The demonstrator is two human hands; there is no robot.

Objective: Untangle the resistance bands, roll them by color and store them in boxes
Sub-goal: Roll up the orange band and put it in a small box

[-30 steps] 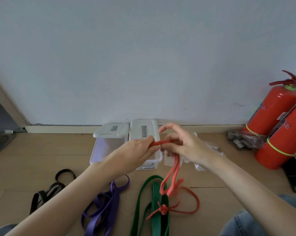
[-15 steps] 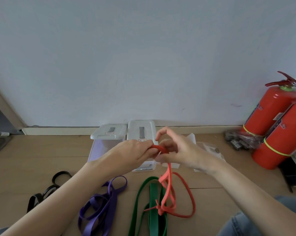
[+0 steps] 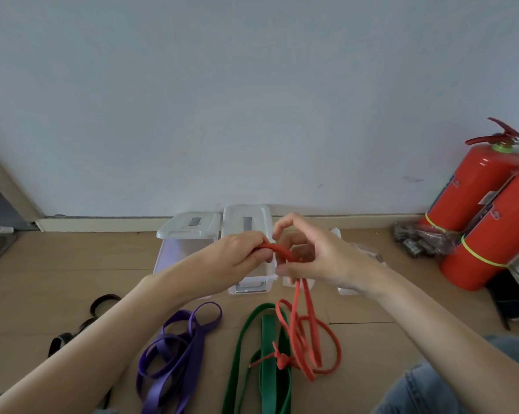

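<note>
Now both hands work the red band above the boxes.

Left to right: black band (image 3: 73,333), purple band (image 3: 174,351), green band (image 3: 267,354) on the floor; left hand (image 3: 237,258) and right hand (image 3: 321,258), fingers curled, pinch the red band (image 3: 309,342), its knotted loops trailing onto the green one, before two clear boxes (image 3: 252,225).

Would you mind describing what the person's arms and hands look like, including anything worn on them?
Both forearms are bare right down to the frame's lower edge, with no sleeves showing. The left hand and right hand wear no gloves, and no rings, watch or bracelets are visible. Blue denim trousers show at the lower right.
</note>
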